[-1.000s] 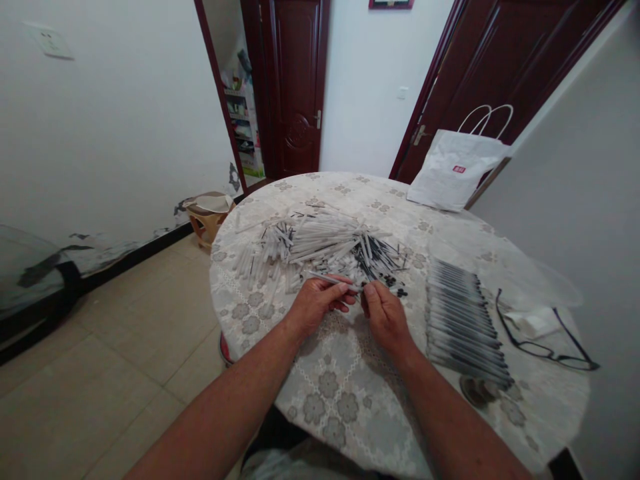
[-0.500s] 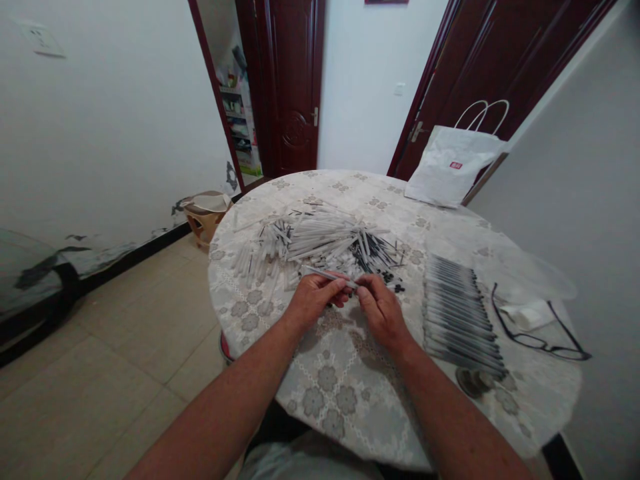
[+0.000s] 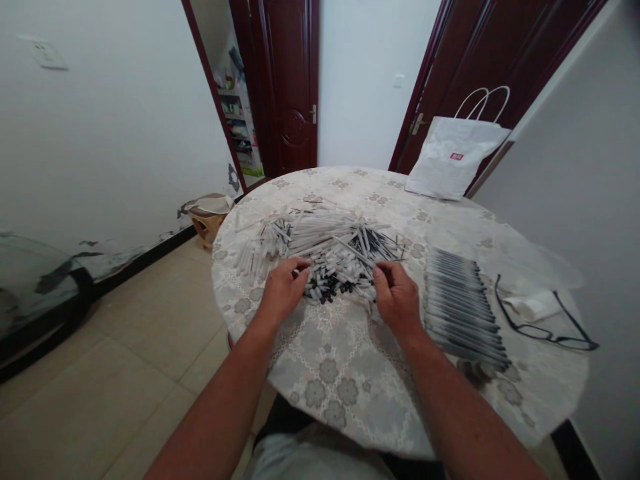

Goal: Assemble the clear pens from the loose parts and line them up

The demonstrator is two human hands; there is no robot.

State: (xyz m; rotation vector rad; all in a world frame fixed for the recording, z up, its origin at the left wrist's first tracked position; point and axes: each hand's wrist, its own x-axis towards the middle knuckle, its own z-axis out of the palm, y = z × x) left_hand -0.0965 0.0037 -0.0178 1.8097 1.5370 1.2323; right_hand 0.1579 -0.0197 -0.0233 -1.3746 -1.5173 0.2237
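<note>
A heap of white pen barrels, black refills and small black caps (image 3: 333, 253) lies in the middle of a round table (image 3: 345, 407) with a floral cloth. My left hand (image 3: 281, 292) rests at the heap's near left edge, fingers curled with the tips pressed together among the white barrels. My right hand (image 3: 397, 298) is at the heap's near right edge, thumb and fingers pinched at the black pieces. What either hand holds is hidden. A neat row of dark assembled pens (image 3: 463, 307) lies just right of my right hand.
Black-framed glasses (image 3: 547, 328) and a clear plastic bag (image 3: 530, 277) lie at the table's right. A white paper carrier bag (image 3: 453, 160) leans at the far right. A low stool (image 3: 206, 215) stands on the tiled floor to the left. Dark doors stand behind.
My hands, which were together working on one white pen barrel, have moved apart and forward to the two near edges of the heap. The barrel no longer shows between them.
</note>
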